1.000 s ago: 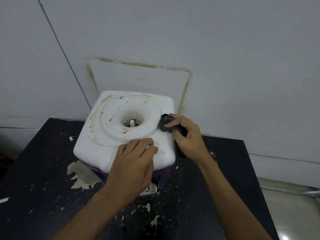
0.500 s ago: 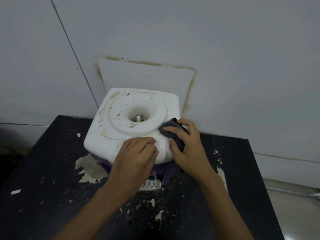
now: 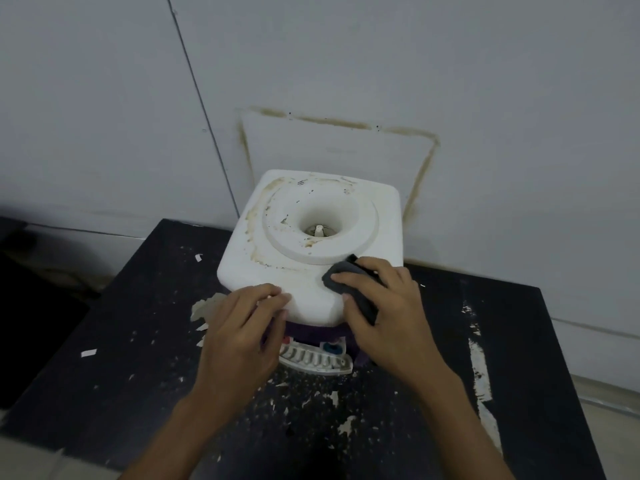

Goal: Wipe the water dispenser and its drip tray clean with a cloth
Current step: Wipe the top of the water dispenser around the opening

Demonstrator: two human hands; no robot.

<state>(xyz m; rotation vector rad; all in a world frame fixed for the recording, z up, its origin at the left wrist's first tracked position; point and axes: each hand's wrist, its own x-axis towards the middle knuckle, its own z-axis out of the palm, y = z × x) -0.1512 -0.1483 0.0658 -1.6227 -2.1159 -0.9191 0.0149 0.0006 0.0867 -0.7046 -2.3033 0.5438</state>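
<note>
While the right hand [image 3: 388,313] pins the dark cloth [image 3: 341,277] to the front-right corner of the water dispenser [image 3: 311,244], fingers spread on it and thumb pinching its hanging end, the left hand [image 3: 242,334] lies with loosely bent fingers over the front-left edge, grasping nothing, probably to brace the unit against the rubbing. Upright on the black table [image 3: 121,341] by the wall [image 3: 485,98], the dispenser turns its bottle socket upward and its 2 taps [image 3: 332,348] toward the person. The drip tray [image 3: 315,360] below them runs long left to right.
</note>
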